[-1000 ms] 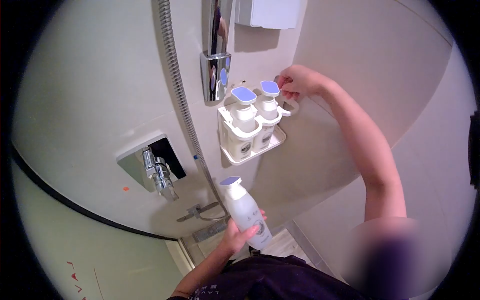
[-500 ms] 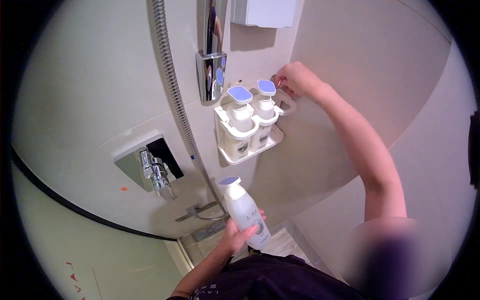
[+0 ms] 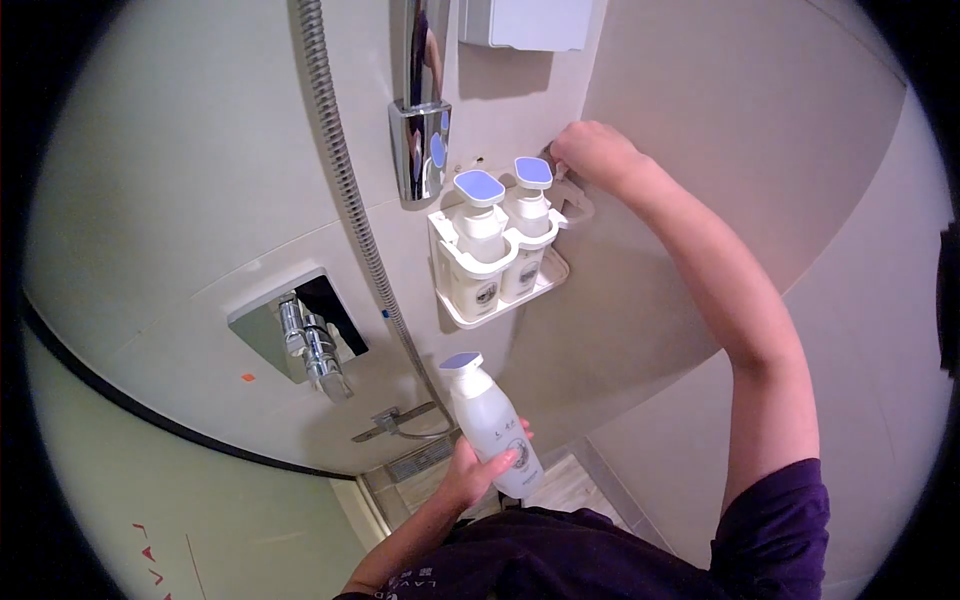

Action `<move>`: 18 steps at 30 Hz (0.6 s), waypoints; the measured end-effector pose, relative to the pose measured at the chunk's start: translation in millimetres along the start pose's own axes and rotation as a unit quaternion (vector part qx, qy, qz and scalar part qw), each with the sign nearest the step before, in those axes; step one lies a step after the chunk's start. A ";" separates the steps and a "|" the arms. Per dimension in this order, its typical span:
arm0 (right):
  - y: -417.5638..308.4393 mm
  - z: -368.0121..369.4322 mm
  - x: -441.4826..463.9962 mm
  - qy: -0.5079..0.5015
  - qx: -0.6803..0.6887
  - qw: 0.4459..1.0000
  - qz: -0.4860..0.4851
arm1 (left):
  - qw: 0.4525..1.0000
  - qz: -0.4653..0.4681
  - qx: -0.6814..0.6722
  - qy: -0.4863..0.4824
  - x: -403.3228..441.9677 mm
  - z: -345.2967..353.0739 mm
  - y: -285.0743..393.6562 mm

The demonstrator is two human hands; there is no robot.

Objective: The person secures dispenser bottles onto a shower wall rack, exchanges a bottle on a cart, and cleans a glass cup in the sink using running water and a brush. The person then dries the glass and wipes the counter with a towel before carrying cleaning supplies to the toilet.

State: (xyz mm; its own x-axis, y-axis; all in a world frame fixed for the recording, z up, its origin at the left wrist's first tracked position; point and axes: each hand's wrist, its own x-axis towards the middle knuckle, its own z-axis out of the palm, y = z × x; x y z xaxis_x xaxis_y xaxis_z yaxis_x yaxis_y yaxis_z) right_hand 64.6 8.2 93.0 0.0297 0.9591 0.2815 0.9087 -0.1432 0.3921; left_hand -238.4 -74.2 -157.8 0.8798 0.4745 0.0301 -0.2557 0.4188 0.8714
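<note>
My left hand (image 3: 478, 468) is wrapped round a white pump bottle (image 3: 495, 425) with a lavender-tinted top, tilted in front of my body. High on the right, my right hand (image 3: 592, 155) is closed by the wall, behind the right end of a white bottle rack (image 3: 485, 268). A small dark grey patch shows at its fingertips; what it is I cannot make out. In the rack stand two similar pump bottles, a left one (image 3: 480, 235) and a right one (image 3: 527, 215). Beside them, close under my right hand, is an open ring of the rack (image 3: 575, 205).
A chrome shower rail bracket (image 3: 420, 150) and a ribbed metal hose (image 3: 345, 170) run down the wall left of the rack. Lower left sits a chrome mixer tap (image 3: 318, 350). Above hangs a white box (image 3: 525, 22). A floor drain (image 3: 420, 458) lies below.
My right hand has shifted slightly at the wall, its fingers now turned more out of sight. The left hand and its pump bottle stay nearly still.
</note>
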 end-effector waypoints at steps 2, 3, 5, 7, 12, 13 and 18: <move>-1.8 0.9 2.0 -0.006 -0.026 1.000 0.003 | 1.000 0.002 0.003 0.004 0.2 -0.4 -0.1; -2.6 1.5 3.1 -0.010 -0.035 0.999 0.001 | 1.000 0.001 0.001 0.004 0.2 -0.5 -0.1; -4.3 0.8 4.0 -0.025 -0.049 0.998 -0.011 | 1.000 -0.001 0.000 0.003 1.0 -0.7 0.1; -8.0 -5.5 3.7 -0.048 -0.058 0.997 -0.032 | 1.000 0.002 0.001 0.001 1.8 -0.5 1.0; -9.0 -8.8 4.8 -0.084 -0.030 0.995 -0.040 | 1.000 0.005 -0.005 -0.004 4.2 -0.2 1.8; -3.1 -2.7 5.8 -0.076 -0.011 0.996 -0.053 | 1.000 0.008 -0.007 -0.007 5.3 -0.9 1.2; 9.6 7.1 6.0 -0.036 0.022 0.998 -0.044 | 1.000 0.012 -0.005 -0.004 10.1 -2.4 0.7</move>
State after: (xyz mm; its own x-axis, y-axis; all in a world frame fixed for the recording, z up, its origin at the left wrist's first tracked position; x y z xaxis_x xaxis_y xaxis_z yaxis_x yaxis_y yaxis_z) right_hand 76.4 14.3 92.3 -0.0223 0.9827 0.1838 0.9261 -0.0489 0.3740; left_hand -230.7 -67.3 -158.0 0.8760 0.4792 0.0548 -0.2811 0.4149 0.8654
